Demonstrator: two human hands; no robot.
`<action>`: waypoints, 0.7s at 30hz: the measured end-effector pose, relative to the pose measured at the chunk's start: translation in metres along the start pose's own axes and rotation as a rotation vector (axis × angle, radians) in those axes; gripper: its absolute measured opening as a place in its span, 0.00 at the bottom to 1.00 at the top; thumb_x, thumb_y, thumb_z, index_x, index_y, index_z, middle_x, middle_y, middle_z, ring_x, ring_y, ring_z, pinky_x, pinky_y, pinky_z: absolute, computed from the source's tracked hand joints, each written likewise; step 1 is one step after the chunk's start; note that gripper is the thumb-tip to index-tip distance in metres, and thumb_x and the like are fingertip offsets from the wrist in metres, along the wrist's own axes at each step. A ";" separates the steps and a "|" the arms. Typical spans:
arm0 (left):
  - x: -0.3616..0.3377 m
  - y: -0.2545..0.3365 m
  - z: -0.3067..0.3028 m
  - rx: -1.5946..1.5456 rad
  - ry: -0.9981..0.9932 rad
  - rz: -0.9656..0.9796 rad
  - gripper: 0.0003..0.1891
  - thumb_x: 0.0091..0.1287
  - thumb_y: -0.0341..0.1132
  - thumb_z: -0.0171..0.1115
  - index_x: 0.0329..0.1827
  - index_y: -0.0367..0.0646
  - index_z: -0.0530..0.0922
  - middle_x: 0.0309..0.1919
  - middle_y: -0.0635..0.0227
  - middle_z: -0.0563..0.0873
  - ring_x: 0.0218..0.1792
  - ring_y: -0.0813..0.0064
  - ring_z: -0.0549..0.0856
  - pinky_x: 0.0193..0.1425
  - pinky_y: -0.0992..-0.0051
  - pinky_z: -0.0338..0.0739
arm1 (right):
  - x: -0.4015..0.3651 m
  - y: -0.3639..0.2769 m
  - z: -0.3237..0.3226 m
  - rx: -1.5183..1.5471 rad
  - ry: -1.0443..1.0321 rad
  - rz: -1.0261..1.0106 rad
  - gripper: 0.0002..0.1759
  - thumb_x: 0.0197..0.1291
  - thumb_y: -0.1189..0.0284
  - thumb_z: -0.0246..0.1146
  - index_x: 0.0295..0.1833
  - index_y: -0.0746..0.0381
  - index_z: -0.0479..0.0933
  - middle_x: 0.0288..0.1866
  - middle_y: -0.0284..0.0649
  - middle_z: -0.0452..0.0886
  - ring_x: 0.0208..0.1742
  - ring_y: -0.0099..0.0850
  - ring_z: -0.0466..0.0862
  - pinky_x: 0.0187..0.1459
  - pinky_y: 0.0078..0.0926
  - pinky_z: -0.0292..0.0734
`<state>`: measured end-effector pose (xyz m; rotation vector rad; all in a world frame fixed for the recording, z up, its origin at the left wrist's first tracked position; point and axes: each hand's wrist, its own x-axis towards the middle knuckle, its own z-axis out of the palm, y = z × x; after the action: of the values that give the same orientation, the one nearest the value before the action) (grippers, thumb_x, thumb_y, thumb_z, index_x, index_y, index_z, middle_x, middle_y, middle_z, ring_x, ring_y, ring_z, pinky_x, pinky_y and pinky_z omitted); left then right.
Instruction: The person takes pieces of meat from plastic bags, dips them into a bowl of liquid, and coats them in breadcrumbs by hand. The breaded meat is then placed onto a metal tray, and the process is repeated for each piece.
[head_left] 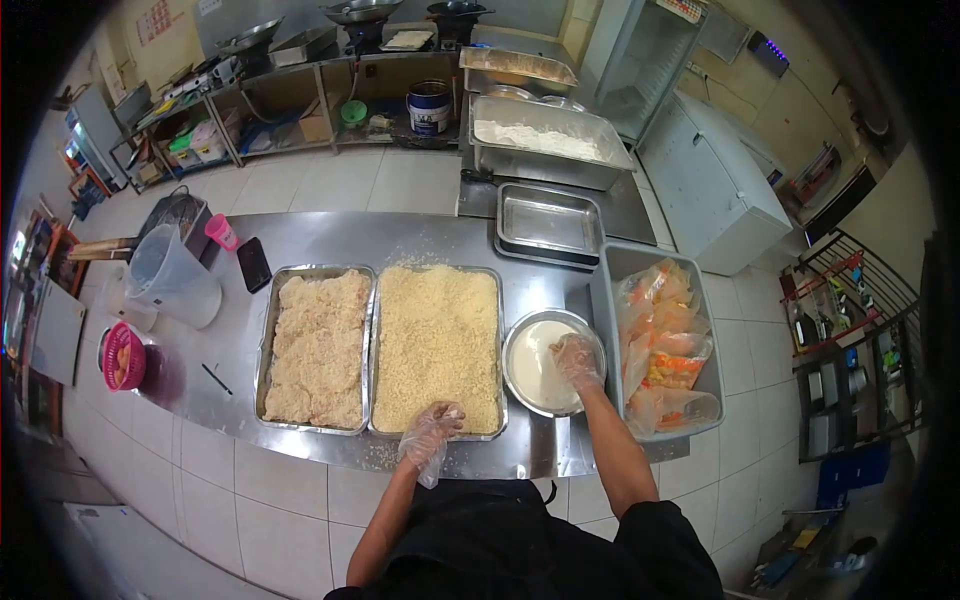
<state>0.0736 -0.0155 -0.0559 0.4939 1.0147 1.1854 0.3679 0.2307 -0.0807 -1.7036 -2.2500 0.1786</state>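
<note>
My left hand (430, 436), in a clear plastic glove, hovers at the front rim of a metal tray of yellow breadcrumbs (438, 330). Its fingers are loosely bent and apart, with nothing between them. On the right, my gloved right hand (577, 362) reaches into a round metal bowl (512, 385) of pale, creamy batter (535, 357). Its fingertips dip at the batter's surface, and what they may hold is hidden. Left of the crumbs lies a second metal tray (264, 375) filled with flat, crumb-coated pieces (318, 345).
A grey tub (712, 370) of bagged orange food (665, 340) stands right of the bowl. Stacked empty trays (548, 222) sit behind it. To the left are a phone (254, 264), a clear jug (180, 280), a pink cup (221, 232), a pink basket (122, 357) and a pen (217, 379).
</note>
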 end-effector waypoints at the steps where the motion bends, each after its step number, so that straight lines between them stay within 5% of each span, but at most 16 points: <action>1: -0.002 0.003 0.002 0.073 0.025 -0.014 0.17 0.67 0.35 0.61 0.56 0.41 0.73 0.46 0.65 0.83 0.40 0.76 0.83 0.43 0.79 0.77 | 0.001 -0.006 -0.003 -0.014 0.017 -0.018 0.17 0.54 0.59 0.68 0.27 0.63 0.82 0.29 0.50 0.84 0.31 0.46 0.83 0.37 0.43 0.77; 4: -0.004 0.007 -0.001 0.064 -0.008 0.011 0.16 0.67 0.35 0.61 0.56 0.41 0.73 0.45 0.66 0.83 0.40 0.76 0.83 0.42 0.80 0.78 | 0.004 -0.016 -0.021 -0.094 -0.099 0.026 0.16 0.54 0.60 0.67 0.29 0.64 0.83 0.29 0.52 0.83 0.31 0.47 0.83 0.38 0.42 0.77; 10: 0.006 0.002 -0.020 0.017 -0.094 0.032 0.15 0.68 0.34 0.61 0.55 0.41 0.73 0.44 0.68 0.82 0.39 0.77 0.84 0.41 0.80 0.79 | 0.011 -0.045 -0.116 0.291 -0.320 0.213 0.16 0.54 0.61 0.72 0.36 0.65 0.85 0.26 0.42 0.84 0.28 0.27 0.82 0.34 0.26 0.77; 16: 0.010 0.010 -0.018 0.084 -0.109 0.023 0.15 0.67 0.34 0.61 0.54 0.41 0.73 0.44 0.68 0.82 0.40 0.78 0.84 0.43 0.80 0.79 | -0.009 -0.074 -0.193 0.845 -0.192 0.298 0.10 0.57 0.69 0.70 0.32 0.66 0.83 0.32 0.35 0.84 0.33 0.19 0.80 0.37 0.19 0.75; 21: 0.019 0.001 -0.025 0.041 -0.202 0.029 0.16 0.66 0.32 0.62 0.54 0.41 0.73 0.45 0.68 0.82 0.42 0.78 0.84 0.44 0.80 0.79 | -0.018 -0.079 -0.224 0.847 -0.100 0.292 0.09 0.57 0.71 0.70 0.34 0.67 0.83 0.33 0.36 0.84 0.34 0.20 0.80 0.37 0.19 0.76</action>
<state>0.0525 -0.0024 -0.0752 0.6490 0.8622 1.1174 0.3718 0.1716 0.1501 -1.5108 -1.5780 1.1170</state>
